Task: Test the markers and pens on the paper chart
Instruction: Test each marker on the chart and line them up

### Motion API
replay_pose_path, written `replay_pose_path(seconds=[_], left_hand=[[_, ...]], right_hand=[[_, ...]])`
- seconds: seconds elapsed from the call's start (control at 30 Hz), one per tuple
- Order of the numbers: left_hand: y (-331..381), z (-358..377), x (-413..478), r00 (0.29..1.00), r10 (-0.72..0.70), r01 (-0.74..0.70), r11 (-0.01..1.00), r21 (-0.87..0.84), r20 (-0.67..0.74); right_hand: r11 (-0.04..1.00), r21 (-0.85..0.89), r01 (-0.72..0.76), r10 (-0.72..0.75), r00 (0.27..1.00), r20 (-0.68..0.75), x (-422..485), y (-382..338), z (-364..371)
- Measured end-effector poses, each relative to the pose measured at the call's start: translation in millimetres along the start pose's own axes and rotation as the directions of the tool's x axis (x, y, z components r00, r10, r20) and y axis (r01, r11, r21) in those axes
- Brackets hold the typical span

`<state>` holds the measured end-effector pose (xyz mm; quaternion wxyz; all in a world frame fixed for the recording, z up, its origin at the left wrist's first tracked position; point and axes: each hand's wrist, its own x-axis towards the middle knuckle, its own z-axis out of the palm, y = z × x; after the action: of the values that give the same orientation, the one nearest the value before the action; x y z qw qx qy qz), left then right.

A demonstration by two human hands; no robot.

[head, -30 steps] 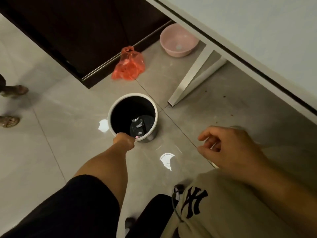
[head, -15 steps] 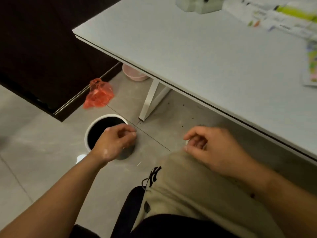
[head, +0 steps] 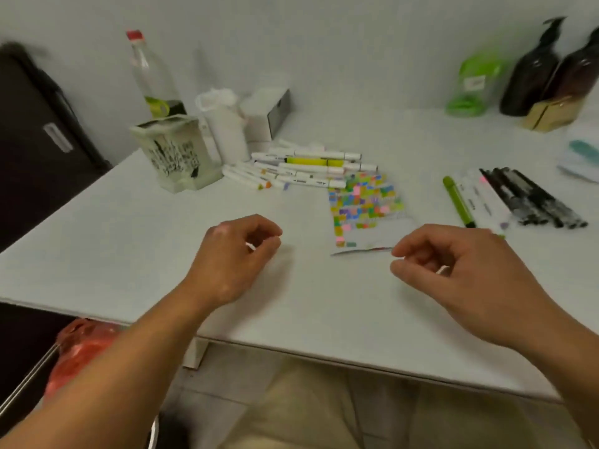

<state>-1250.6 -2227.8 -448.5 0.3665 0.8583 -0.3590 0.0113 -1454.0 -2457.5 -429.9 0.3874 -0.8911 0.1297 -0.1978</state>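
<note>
Both hands hung just above the near part of the white table (head: 129, 241), well apart from each other. The left hand (head: 233, 257) was loosely curled, thumb close to forefinger, with nothing seen in it. The right hand (head: 460, 273) was curled too; a small white bit showed inside the curl, but in the blur I could not tell whether it was gripped. The chart (head: 364, 205), most of it filled with coloured squares, lay between the hands and farther back, its near edge just beside the right hand's fingertips. A heap of white markers (head: 304, 170) lay at its far left corner, touching it. To the right of the chart lay a green marker (head: 458, 202), then more white ones, then a row of black pens (head: 531, 202). A patterned pot (head: 176, 153) stood left of the heap, with a bottle (head: 152, 79) behind it. Two dark pump bottles (head: 531, 69) stood at the far right.
</note>
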Motion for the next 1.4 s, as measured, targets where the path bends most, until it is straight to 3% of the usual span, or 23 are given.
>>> replay_pose_path(seconds=[0.07,0.13,0.23,0.37,0.53,0.67,0.77,0.93,1.1,1.17,1.23,1.3,1.33,1.37,1.4], left_hand=[[-7.3,21.0,49.8,0.996,0.09,-0.086,0.966,0.243,-0.007],[-20.3,33.4,94.3,0.999,0.045,-0.041,0.92,0.39,-0.002],[-40.6,32.9,138.9,0.998,-0.058,0.059,0.862,0.503,-0.017],[-58.6,29.7,159.3,1.0,0.027,-0.012,0.771,0.637,-0.014],[-57.7,31.9,166.0,1.0,0.02,-0.004,0.837,0.548,-0.024],[-26.8,45.7,150.4,0.989,0.145,-0.141,0.89,0.433,0.024],[-8.6,55.1,135.7,0.955,0.295,-0.281,0.857,0.433,0.035],[-15.0,45.4,129.6,0.981,0.189,-0.189,0.831,0.523,0.053],[-14.0,45.8,121.8,0.965,0.231,-0.258,0.783,0.566,0.121],[-9.4,44.5,123.2,0.954,0.246,-0.301,0.806,0.51,0.173],[5.6,43.1,123.8,0.961,0.239,-0.273,0.891,0.362,0.137],[26.2,43.1,125.1,0.982,0.137,-0.151,0.983,0.105,0.128],[37.5,45.8,126.0,0.983,0.067,-0.049,0.993,-0.106,0.172],[47.9,50.1,126.8,0.972,0.017,0.069,0.931,-0.358,0.234],[55.7,55.7,128.1,0.96,-0.011,0.176,0.8,-0.574,0.279]], right_hand=[[0.997,-0.05,-0.053,0.052,0.998,-0.021,27.4,23.4,-12.6],[0.991,-0.092,-0.101,0.099,0.995,-0.027,55.5,44.2,-18.6],[0.982,-0.101,-0.158,0.154,0.987,-0.044,89.5,67.1,-18.9],[0.987,-0.062,-0.148,0.142,0.986,-0.087,105.5,82.8,-8.4],[0.998,-0.014,-0.067,0.065,0.994,-0.085,103.1,90.1,0.3],[0.998,0.04,-0.038,0.041,0.996,-0.079,100.1,90.4,0.8],[0.998,0.044,-0.035,0.038,0.997,-0.073,99.1,90.5,0.7],[0.998,0.054,-0.044,0.046,0.998,-0.052,96.5,91.6,-2.1],[0.996,0.059,-0.071,0.074,0.996,-0.048,92.6,92.3,-5.2],[0.995,0.055,-0.078,0.081,0.995,-0.05,91.0,92.6,-6.2],[0.995,0.055,-0.079,0.082,0.994,-0.072,90.8,91.5,-7.4],[0.996,0.054,-0.068,0.074,0.992,-0.106,92.0,89.5,-8.2],[0.997,0.058,-0.058,0.065,0.991,-0.12,92.3,88.2,-8.3],[0.997,0.067,-0.046,0.055,0.99,-0.13,92.3,86.4,-8.1],[0.997,0.074,-0.035,0.045,0.99,-0.134,92.1,84.4,-7.5]])
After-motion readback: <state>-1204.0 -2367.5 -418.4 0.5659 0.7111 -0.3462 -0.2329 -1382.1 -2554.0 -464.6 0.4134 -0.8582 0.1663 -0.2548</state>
